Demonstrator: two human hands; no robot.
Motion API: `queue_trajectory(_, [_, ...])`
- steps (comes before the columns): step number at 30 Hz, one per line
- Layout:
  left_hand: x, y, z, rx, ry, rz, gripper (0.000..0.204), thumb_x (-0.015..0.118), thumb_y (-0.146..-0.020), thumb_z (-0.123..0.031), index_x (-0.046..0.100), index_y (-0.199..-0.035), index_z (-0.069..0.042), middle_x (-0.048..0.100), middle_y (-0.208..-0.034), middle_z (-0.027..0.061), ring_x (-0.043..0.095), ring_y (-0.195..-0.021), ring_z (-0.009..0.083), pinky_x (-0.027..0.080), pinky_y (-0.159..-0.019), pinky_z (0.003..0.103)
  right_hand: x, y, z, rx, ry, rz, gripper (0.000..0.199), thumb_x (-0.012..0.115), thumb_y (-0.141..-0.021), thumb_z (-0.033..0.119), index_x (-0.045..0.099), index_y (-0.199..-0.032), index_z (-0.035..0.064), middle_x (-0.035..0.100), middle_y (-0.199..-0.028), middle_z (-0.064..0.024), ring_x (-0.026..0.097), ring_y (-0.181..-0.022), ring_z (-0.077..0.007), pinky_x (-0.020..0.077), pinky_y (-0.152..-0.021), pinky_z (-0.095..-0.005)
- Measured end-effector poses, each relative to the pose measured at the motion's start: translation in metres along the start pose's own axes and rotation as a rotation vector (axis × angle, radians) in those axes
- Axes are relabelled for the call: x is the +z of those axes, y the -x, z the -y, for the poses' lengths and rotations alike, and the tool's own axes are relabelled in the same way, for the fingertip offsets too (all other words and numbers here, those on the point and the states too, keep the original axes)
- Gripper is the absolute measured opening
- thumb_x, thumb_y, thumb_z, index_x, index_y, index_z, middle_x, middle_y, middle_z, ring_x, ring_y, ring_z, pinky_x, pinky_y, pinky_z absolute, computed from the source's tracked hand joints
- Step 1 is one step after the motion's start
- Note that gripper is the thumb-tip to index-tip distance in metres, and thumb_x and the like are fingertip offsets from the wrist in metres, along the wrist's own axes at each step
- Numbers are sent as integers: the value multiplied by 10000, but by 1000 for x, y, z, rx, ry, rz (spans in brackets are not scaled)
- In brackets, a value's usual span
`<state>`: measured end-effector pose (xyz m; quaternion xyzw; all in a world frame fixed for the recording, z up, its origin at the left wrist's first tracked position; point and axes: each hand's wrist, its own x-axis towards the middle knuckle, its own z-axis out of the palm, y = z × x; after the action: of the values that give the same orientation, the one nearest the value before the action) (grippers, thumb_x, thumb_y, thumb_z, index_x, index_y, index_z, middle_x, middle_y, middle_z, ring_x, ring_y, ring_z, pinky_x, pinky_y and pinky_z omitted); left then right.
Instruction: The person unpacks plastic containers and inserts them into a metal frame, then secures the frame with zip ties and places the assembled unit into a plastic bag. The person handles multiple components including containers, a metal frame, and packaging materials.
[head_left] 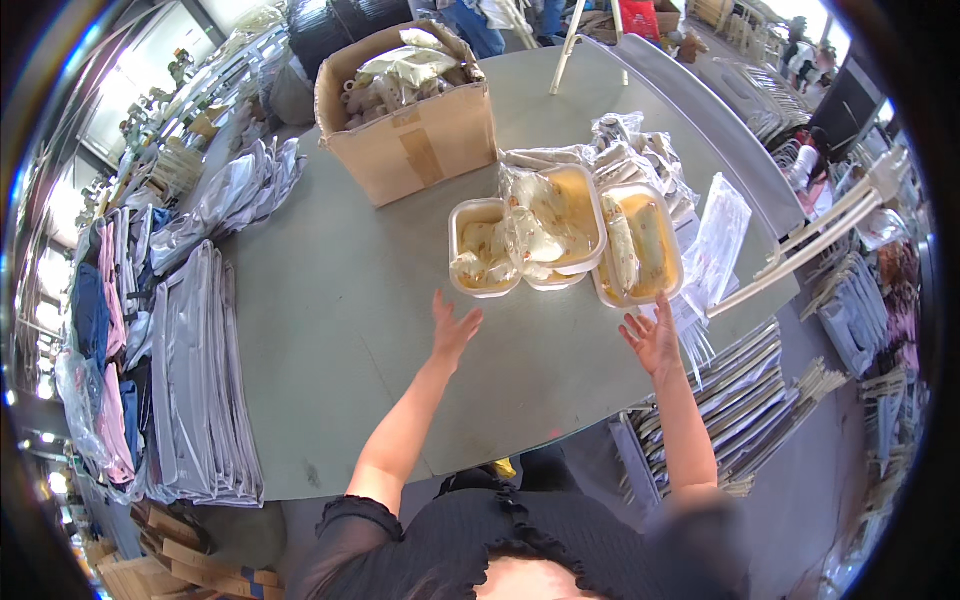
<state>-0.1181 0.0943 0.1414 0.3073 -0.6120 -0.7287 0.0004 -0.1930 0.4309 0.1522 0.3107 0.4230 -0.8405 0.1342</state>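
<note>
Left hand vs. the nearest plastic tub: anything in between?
Nothing: in the head view, only bare grey table separates the open left hand from the small tub.

A garment packing workshop: stacks of bagged clothes [195, 390], a cardboard box [415, 125], and hanger bundles [745, 385] surround the grey surface [340, 330].

The person wears a black top [520, 545] with short, ruffled cap sleeves (the frill shows clearest at the left shoulder); both forearms are bare, with no watch, rings or gloves visible.
</note>
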Motion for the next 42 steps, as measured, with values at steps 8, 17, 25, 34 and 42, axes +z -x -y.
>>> queue_trajectory(8, [-128, 14, 86, 66, -791, 140, 1012, 694, -773, -507, 64, -1496, -182, 172, -1528, 172, 265, -1361, 352, 217, -1087, 501, -5, 53, -45, -42, 63, 80, 947, 665, -814, 473, 86, -1484, 136, 269, -1340, -166, 480, -1112, -305, 458, -904, -482])
queue_trajectory(17, [-139, 81, 75, 94, -1327, 138, 1019, 737, -711, -494, 161, -1481, -157, 9, -1548, 185, -36, -1427, 363, 63, -1059, 665, -23, 126, -180, -12, 774, -9, 597, 642, -823, 253, 424, -1324, 11, 575, -1093, -108, 538, -917, -184, 488, -667, -316])
queue_trajectory(25, [-81, -22, 29, 139, -486, 74, 776, 636, -850, -450, 294, -1423, -55, 318, -1461, 189, 292, -1359, 303, 234, -1107, 402, 23, 85, -41, -238, 224, -123, 655, 648, -853, 314, 329, -1362, 52, 527, -1183, -133, 527, -1014, -218, 478, -816, -399])
queue_trajectory(34, [-16, -84, -113, 204, -51, -175, 741, 594, -890, -452, 286, -1417, -33, 322, -1464, 148, 313, -1347, 243, 255, -1094, 405, 48, 79, -40, 333, 432, 357, 537, 591, -891, 266, 391, -1338, 46, 502, -1184, -120, 556, -1002, -229, 494, -852, -374])
queue_trajectory(42, [15, -226, -264, -71, 531, -54, 1055, 659, -730, -648, 203, -1381, 47, 321, -1329, 326, 440, -1165, 437, 483, -949, 491, 80, 72, -59, 25, 1036, 726, 341, 589, -876, 257, 580, -1123, 22, 604, -989, -118, 595, -943, -226, 494, -812, -351])
